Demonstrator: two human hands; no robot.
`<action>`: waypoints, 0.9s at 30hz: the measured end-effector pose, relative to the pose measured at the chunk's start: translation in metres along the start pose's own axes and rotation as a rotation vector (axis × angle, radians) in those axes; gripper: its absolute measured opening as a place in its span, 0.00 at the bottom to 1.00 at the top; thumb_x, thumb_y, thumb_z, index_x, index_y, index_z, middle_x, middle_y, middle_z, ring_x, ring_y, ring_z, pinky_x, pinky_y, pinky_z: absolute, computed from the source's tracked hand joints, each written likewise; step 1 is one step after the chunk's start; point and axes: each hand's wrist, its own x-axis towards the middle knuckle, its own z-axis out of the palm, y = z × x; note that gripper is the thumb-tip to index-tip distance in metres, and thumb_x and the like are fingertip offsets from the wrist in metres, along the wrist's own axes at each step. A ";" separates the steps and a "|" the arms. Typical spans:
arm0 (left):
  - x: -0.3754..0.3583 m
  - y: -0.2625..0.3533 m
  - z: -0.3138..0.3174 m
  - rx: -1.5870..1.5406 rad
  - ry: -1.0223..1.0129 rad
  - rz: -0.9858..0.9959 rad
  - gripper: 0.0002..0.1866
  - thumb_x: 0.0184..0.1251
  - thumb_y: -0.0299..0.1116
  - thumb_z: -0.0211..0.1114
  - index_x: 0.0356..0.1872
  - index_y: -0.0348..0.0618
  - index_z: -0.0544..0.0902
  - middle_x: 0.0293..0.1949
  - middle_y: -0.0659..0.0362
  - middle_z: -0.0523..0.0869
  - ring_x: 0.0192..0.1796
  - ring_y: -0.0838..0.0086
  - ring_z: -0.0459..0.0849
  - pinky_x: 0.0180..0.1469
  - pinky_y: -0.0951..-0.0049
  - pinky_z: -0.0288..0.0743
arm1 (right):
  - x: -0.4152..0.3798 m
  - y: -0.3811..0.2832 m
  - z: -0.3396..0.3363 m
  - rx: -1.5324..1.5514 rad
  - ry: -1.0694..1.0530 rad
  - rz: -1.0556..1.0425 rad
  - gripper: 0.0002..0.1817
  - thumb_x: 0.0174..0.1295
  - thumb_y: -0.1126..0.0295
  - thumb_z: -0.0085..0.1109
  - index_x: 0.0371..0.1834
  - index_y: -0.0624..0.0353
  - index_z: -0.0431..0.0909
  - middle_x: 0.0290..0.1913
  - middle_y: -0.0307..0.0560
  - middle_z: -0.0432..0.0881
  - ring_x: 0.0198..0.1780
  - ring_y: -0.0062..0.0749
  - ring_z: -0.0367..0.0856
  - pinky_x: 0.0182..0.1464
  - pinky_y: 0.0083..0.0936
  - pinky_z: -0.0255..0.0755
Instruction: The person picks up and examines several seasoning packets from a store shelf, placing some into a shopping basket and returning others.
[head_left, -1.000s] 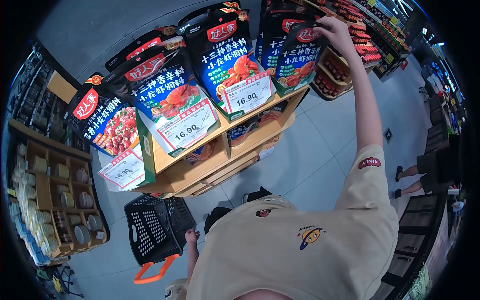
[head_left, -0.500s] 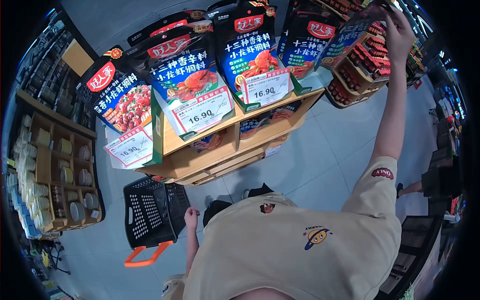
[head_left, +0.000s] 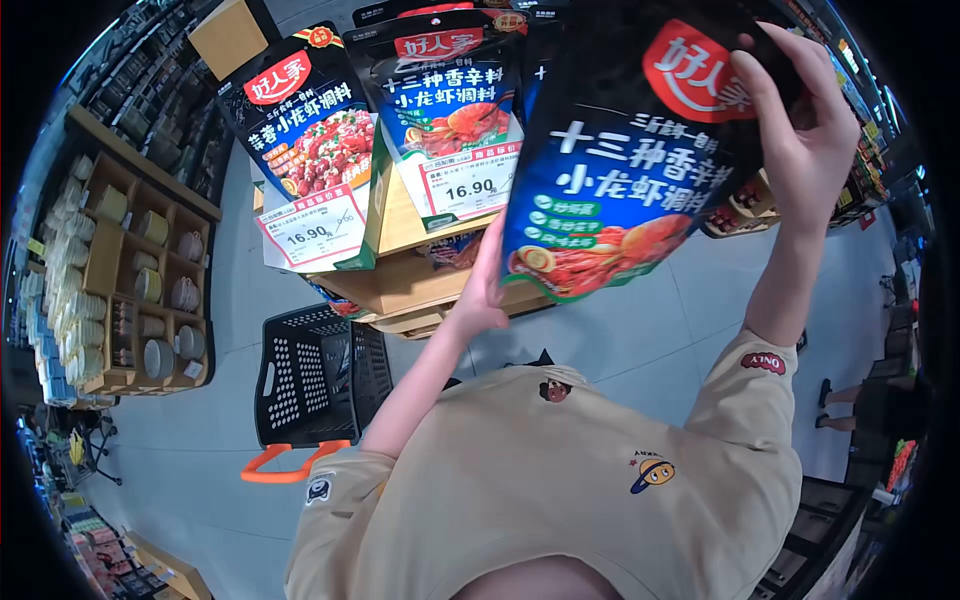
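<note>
A large black-and-blue crawfish seasoning pouch (head_left: 625, 190) is held up close in front of me. My right hand (head_left: 805, 120) is closed on its upper right corner, thumb on the front face. My left hand (head_left: 482, 290) is at the pouch's lower left edge, its visible fingers stretched upward and partly hidden behind it. Beyond them, a matching pouch (head_left: 447, 105) and a garlic crawfish pouch (head_left: 305, 130) stand on the wooden display shelf (head_left: 375, 285). Price cards (head_left: 470, 187) marked 16.90 are fixed in front of these.
A black shopping basket (head_left: 310, 370) with an orange handle (head_left: 300, 460) stands on the floor at my left. Farther left is a wooden rack (head_left: 145, 290) of cups and bowls. At the far right a person's legs (head_left: 840, 405) show beside dark cabinets.
My right hand has brought the pouch from the display's right side in toward me. My left hand has risen from beside the basket to the pouch's edge.
</note>
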 end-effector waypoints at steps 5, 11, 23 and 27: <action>0.001 0.017 0.029 0.293 0.116 0.146 0.39 0.40 0.20 0.60 0.57 0.39 0.51 0.56 0.56 0.61 0.59 0.69 0.62 0.59 0.69 0.57 | 0.015 -0.037 0.035 -0.011 -0.022 0.098 0.11 0.41 0.77 0.58 0.32 0.61 0.73 0.29 0.44 0.72 0.36 0.31 0.71 0.39 0.18 0.64; -0.006 0.041 0.047 -0.150 0.299 0.138 0.28 0.58 0.33 0.50 0.58 0.44 0.49 0.54 0.53 0.63 0.54 0.66 0.68 0.51 0.63 0.69 | 0.020 0.001 0.089 0.117 -0.082 0.066 0.14 0.42 0.72 0.58 0.35 0.61 0.73 0.30 0.50 0.76 0.36 0.38 0.74 0.40 0.25 0.67; -0.018 0.047 0.027 -0.323 0.434 0.129 0.21 0.61 0.28 0.49 0.55 0.42 0.56 0.52 0.57 0.67 0.52 0.71 0.70 0.51 0.70 0.68 | -0.124 -0.003 0.114 1.328 -0.024 0.977 0.29 0.52 0.67 0.55 0.57 0.59 0.55 0.52 0.45 0.64 0.51 0.25 0.65 0.49 0.23 0.62; -0.016 0.045 0.025 -0.302 0.431 0.104 0.21 0.60 0.27 0.49 0.54 0.41 0.56 0.52 0.55 0.68 0.52 0.70 0.70 0.51 0.68 0.68 | -0.172 -0.051 0.128 1.410 -0.256 1.100 0.29 0.49 0.72 0.56 0.55 0.63 0.56 0.50 0.46 0.67 0.51 0.25 0.67 0.52 0.25 0.62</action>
